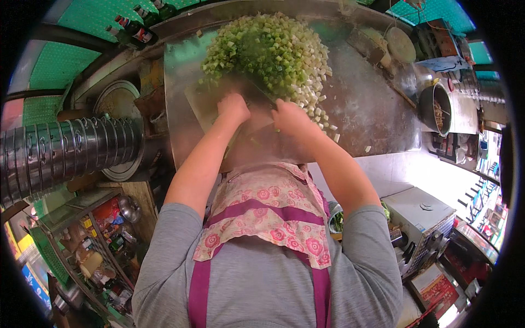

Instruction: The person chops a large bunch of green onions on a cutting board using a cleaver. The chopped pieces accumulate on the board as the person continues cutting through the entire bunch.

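A large heap of diced pale and green vegetable (270, 53), its kind unclear, lies at the far middle of a metal-looking worktop (369, 110). My right hand (290, 117) is closed on the dark handle of a broad knife (262, 91), whose blade points up and left into the near edge of the heap. My left hand (234, 107) is curled just left of it, over a pale flat piece (199, 107) with straight edges. Haze blurs this part, and whether my left fingers grip anything cannot be told. Some loose cubes (336, 137) lie right of my right hand.
Stacked metal steamer rings or pots (74, 147) stand at left, beside a round metal lid or tray (119, 98). Glass bottles (139, 30) are at the far left. A metal bowl (435, 108) with food stands at right; a stick (402, 94) lies near the worktop's right edge.
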The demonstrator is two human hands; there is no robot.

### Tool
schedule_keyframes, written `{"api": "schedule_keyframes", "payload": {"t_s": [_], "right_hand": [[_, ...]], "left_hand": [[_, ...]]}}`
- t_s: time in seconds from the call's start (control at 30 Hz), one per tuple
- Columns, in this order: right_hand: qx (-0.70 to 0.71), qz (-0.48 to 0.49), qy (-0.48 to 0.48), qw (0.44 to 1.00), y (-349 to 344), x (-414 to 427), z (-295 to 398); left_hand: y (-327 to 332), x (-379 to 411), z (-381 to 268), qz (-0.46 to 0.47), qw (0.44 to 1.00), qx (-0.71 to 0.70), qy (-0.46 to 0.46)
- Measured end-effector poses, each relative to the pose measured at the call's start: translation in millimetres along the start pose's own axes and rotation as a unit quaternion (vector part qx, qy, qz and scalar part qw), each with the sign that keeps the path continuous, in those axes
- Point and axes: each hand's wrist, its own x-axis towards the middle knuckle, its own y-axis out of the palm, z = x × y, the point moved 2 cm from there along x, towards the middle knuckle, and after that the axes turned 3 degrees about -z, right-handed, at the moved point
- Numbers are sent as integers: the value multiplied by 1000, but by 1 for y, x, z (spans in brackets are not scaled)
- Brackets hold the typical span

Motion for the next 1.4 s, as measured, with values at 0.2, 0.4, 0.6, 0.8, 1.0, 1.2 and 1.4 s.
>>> {"api": "schedule_keyframes", "payload": {"t_s": [0.2,0.4,0.6,0.8,1.0,1.2,1.4], "right_hand": [[2,-20,8,1000,15,-5,-20],[11,-28,-2,1000,16,-10,-12],[6,-38,1,999,18,-8,-16],[-16,-9,-1,1000,-17,-9,8],[-34,48,-29,998,-56,-25,56],[-117,84,-110,983,-5,0,20],[-17,37,-49,998,21,44,47]], "left_hand": [[-17,-40,-11,-99,995,-23,18],[15,-54,-9,-116,993,0,-27],[-11,-38,5,-113,994,14,2],[-18,-3,17,-71,997,13,0],[-38,-1,15,27,999,38,-4],[7,38,31,4,997,62,37],[25,49,39,-27,1000,2,-13]]}}
